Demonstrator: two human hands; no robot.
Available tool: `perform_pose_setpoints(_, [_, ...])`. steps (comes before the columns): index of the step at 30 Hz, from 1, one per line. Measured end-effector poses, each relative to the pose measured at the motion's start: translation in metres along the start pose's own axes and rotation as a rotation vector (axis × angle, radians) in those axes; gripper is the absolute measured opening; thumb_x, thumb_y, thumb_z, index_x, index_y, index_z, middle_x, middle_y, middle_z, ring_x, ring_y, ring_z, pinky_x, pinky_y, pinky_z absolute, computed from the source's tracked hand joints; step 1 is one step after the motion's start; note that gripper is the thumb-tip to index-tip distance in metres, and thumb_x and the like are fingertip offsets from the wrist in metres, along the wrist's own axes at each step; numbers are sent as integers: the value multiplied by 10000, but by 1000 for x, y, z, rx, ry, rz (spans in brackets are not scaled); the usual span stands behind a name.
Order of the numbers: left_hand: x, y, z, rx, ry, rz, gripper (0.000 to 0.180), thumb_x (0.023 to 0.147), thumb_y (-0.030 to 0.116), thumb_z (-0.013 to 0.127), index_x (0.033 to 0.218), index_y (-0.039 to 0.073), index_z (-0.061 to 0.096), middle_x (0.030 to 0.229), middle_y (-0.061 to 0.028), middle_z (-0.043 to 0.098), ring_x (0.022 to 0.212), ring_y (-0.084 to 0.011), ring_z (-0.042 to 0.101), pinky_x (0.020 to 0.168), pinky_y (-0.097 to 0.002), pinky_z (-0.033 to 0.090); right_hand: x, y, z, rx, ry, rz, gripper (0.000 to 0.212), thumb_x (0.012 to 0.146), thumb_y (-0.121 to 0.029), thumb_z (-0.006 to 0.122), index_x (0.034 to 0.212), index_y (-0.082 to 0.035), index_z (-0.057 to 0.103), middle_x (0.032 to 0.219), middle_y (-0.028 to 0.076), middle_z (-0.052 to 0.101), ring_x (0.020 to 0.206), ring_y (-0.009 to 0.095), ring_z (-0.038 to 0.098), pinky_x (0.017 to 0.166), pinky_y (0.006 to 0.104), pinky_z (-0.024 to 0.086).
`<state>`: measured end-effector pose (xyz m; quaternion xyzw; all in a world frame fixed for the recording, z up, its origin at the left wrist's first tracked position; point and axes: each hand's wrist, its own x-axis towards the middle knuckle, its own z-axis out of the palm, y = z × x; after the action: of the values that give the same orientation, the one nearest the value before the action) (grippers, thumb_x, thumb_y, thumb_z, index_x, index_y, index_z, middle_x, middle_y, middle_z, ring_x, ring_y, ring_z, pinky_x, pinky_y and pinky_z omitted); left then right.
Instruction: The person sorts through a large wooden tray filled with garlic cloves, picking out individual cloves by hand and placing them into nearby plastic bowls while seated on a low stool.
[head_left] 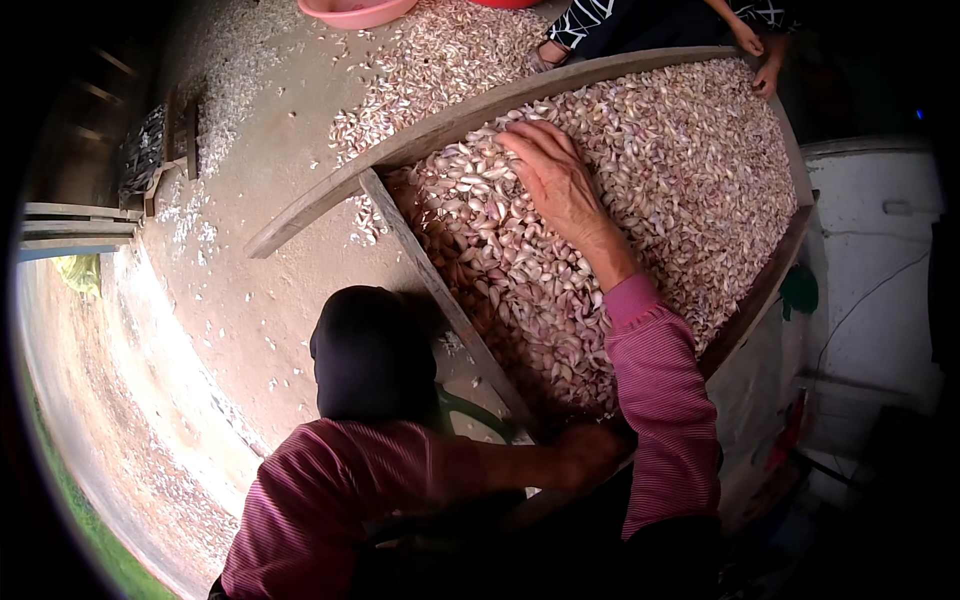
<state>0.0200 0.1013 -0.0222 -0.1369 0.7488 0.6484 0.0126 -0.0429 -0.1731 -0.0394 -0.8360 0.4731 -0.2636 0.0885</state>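
Garlic cloves [690,190], pale with purple tinges, fill a wooden-framed tray [430,275]. My right hand [560,185] lies palm down on them toward the far left side, its fingers extended and touching the cloves; nothing gripped shows. Low at the tray's near corner is my left hand [592,455], dark and blurred. Its fingers are hidden, so whether it holds anything cannot be seen. Both arms wear maroon striped sleeves [660,375].
Another person's hands [757,60] rest at the tray's far right corner. Loose cloves [440,60] cover the floor beyond the long wooden rail [400,150]. A pink basin [358,12] stands at the back. A dark rounded shape [370,355] sits left of the tray.
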Motion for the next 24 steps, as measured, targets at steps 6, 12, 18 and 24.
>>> perform_pose_setpoints(6, [-2,7,-5,-39,-16,-30,268,900,203,552,1129,110,656,992,-175,700,926,-364,684,800,-472,542,-13,-3,-35,-63,131,140,265,893,-38,621,1138,-103,695,1112,54,669,1037,263,601,932,406,468])
perform_pose_setpoints(12, [0,4,-3,-12,44,25,241,908,221,549,1066,73,653,985,-177,703,923,-365,683,784,-460,553,-1,-29,-7,-145,-30,-24,244,824,-92,735,1067,-106,724,974,30,647,948,235,586,882,379,450])
perform_pose_setpoints(18, [8,-21,27,-52,123,44,210,905,210,552,1030,71,647,967,-183,703,923,-358,683,762,-458,557,0,-32,2,-150,-34,25,112,823,-113,732,925,-90,689,918,43,621,926,259,582,881,403,446])
perform_pose_setpoints(24, [-7,15,-18,44,-28,8,226,902,196,555,1067,75,652,975,-185,698,901,-357,688,740,-457,560,5,-13,-14,-177,-20,85,199,874,-100,652,1066,-122,697,1072,42,646,1087,245,563,980,433,399])
